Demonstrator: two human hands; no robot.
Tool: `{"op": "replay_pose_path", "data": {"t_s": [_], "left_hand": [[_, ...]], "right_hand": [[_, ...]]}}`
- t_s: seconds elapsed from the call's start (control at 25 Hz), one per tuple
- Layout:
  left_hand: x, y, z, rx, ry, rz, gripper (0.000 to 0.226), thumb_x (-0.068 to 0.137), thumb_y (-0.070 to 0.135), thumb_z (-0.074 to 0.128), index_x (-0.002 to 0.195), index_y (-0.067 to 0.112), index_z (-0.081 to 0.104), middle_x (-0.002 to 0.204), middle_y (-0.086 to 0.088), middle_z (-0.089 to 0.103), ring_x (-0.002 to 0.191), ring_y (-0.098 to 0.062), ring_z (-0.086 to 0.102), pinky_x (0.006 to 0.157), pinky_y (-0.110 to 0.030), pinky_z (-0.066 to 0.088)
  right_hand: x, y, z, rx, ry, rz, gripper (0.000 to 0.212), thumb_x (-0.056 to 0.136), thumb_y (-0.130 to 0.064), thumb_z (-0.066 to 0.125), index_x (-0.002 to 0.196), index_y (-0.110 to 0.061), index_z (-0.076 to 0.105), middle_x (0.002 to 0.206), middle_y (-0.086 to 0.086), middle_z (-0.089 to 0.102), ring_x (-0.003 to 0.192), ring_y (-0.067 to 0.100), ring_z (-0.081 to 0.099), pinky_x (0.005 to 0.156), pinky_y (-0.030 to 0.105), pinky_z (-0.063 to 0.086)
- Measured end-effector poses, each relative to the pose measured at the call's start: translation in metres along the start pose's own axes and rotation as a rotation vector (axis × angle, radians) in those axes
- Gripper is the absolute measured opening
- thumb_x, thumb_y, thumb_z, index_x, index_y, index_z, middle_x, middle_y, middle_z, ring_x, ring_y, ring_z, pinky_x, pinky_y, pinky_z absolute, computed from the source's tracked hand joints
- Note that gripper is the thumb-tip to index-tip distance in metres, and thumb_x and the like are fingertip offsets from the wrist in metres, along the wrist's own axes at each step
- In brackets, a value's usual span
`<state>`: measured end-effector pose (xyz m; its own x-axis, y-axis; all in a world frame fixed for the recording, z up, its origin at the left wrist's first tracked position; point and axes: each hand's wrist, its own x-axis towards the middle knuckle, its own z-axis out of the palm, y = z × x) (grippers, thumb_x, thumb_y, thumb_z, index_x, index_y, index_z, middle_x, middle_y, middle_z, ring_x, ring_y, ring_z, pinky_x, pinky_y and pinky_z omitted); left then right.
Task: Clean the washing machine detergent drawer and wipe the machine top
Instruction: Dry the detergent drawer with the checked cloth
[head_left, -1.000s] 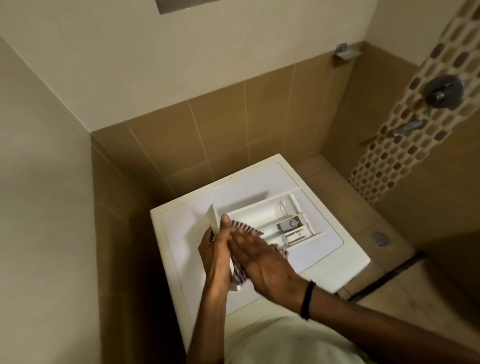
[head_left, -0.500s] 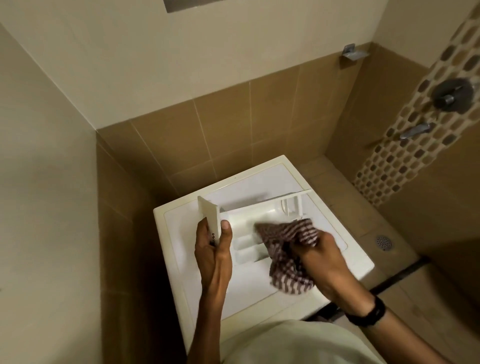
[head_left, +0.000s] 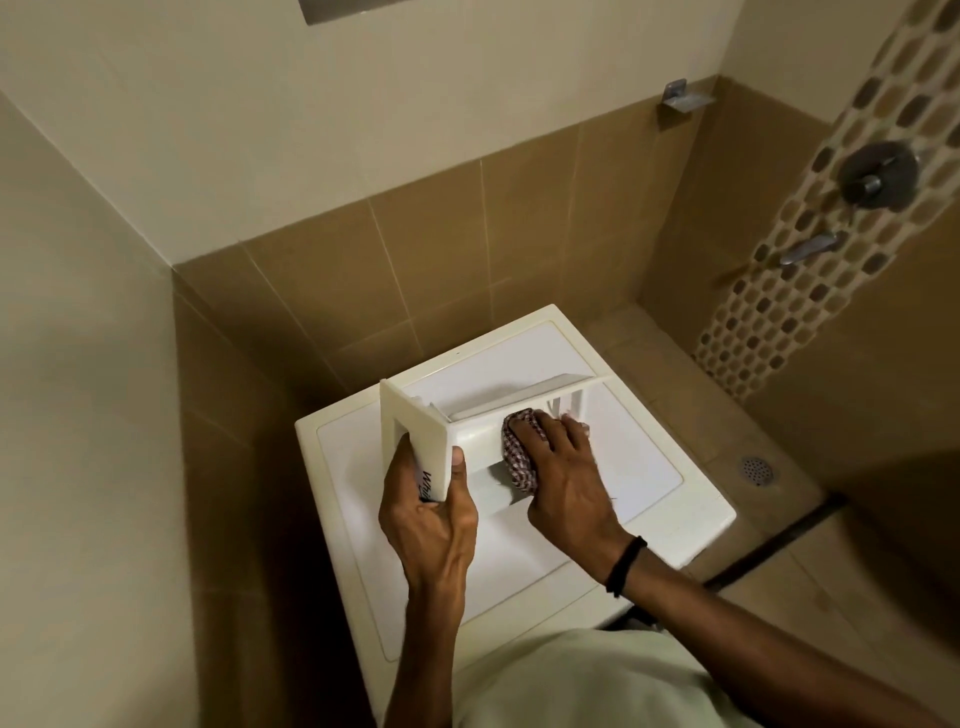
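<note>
- Surroundings: a corner alcove lined with brown wall tiles (head_left: 441, 270) closes in the washing machine (head_left: 644, 467) on its left and far sides. To the right are a mosaic strip (head_left: 769, 312) carrying a round shower valve (head_left: 878, 174) and a metal spout (head_left: 813, 249). A small metal bracket (head_left: 683, 98) is fixed in the wall corner, and a floor drain (head_left: 758, 470) sits in the tiled floor.
- Position of the work: the detergent drawer (head_left: 524, 397) lies out of its slot on the machine top, front panel toward the left wall and upright.
- Left hand (head_left: 431, 519): the thumb lies on the panel's inner face and the fingers wrap its outer face, pinching the panel between them.
- Right hand (head_left: 566, 478): the fingers are laid nearly straight and slightly spread over a checked cloth (head_left: 519, 462), pressing it into a drawer compartment. The fingertips are blurred, so whether the thumb hooks the cloth cannot be told. A dark wristband (head_left: 626, 566) circles the wrist.
- Obstruction: the right hand and cloth cover most of the drawer's near compartments.
- Edges and room: bare top shows to the right of the drawer, up to the machine's right edge, and open floor lies beyond that edge.
- Materials: smooth white moulded plastic drawer with thin ribs, a cream-rimmed machine top, woven cloth and glazed tile.
</note>
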<state>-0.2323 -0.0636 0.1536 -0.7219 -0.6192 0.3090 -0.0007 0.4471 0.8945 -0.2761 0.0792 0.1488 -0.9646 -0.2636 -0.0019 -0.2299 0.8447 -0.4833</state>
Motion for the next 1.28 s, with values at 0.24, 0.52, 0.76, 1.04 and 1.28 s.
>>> {"op": "replay_pose_path", "data": {"t_s": [0.24,0.52,0.76,1.04,1.28], "left_hand": [[-0.003,-0.006,-0.002,-0.045,0.048,0.053,0.068,0.094,0.06,0.06,0.134,0.005,0.062,0.125,-0.013,0.07,0.114,-0.029,0.069,0.092,-0.054,0.06],[0.0,-0.003,0.002,-0.03,0.015,0.036,0.062,0.093,0.051,0.065,0.133,0.004,0.064,0.125,-0.006,0.069,0.114,-0.02,0.068,0.094,-0.045,0.06],[0.002,0.001,0.007,0.064,0.029,-0.009,0.065,0.089,0.051,0.066,0.133,0.004,0.063,0.125,-0.013,0.071,0.114,-0.022,0.067,0.098,-0.037,0.055],[0.001,-0.002,0.005,0.075,0.031,-0.037,0.065,0.087,0.049,0.07,0.134,0.005,0.063,0.125,-0.012,0.071,0.112,-0.016,0.065,0.098,-0.033,0.052],[0.002,0.003,0.006,-0.014,0.023,-0.134,0.066,0.087,0.05,0.069,0.136,0.006,0.063,0.128,-0.012,0.07,0.117,-0.023,0.067,0.099,-0.03,0.051]], "right_hand": [[0.003,-0.008,-0.001,-0.123,0.034,-0.255,0.068,0.079,-0.007,0.039,0.146,-0.022,0.047,0.141,0.005,0.056,0.114,0.034,0.051,0.091,0.045,0.048],[-0.015,-0.03,0.008,-0.107,0.059,-0.353,0.071,0.072,-0.001,0.06,0.14,-0.019,0.055,0.137,0.008,0.055,0.11,0.033,0.049,0.087,0.04,0.05],[0.002,-0.011,0.01,0.095,0.083,-0.148,0.057,0.078,-0.006,0.053,0.132,-0.02,0.063,0.13,0.001,0.063,0.101,0.032,0.055,0.085,0.04,0.047],[0.027,0.025,0.008,-0.054,0.115,0.049,0.048,0.089,-0.015,0.056,0.136,-0.026,0.058,0.125,-0.003,0.063,0.093,0.029,0.048,0.077,0.039,0.048],[0.006,-0.004,0.011,0.002,0.044,-0.292,0.05,0.085,-0.011,0.05,0.133,-0.022,0.062,0.123,-0.002,0.066,0.089,0.028,0.053,0.074,0.034,0.047]]}}
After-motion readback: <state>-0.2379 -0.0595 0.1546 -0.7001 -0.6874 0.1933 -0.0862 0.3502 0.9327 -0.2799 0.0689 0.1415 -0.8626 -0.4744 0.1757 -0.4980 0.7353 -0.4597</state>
